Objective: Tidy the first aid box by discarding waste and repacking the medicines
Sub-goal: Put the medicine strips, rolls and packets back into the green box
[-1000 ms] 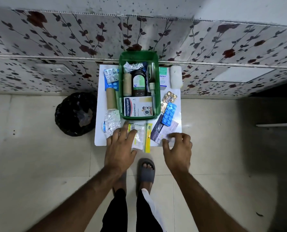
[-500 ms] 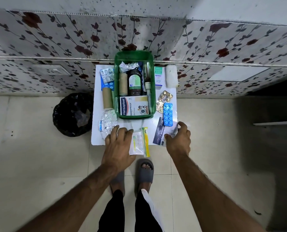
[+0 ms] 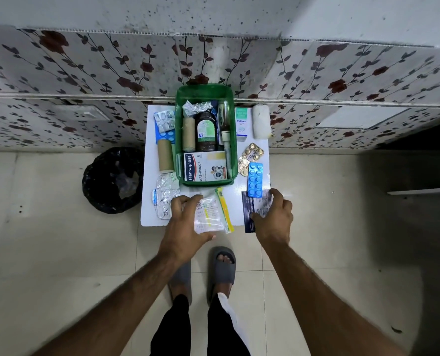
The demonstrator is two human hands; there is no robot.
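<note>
— From the head view, where's the first aid box?
— The green box (image 3: 180, 140) sits mid-way on the white table (image 3: 239, 201), against the wall.
— And the hands?
— The left hand (image 3: 185, 224) curls round a clear sachet (image 3: 210, 214) at the near edge. The right hand (image 3: 274, 219) pinches a dark packet (image 3: 252, 206).

White table (image 3: 151, 163), green box (image 3: 203, 89) (filled), blue blister pack (image 3: 255, 179)

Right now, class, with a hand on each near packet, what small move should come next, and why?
Probably lift both packets off the table: the left hand curls round the clear packet and the right hand pinches the dark packet, both overhanging the near edge.
</note>
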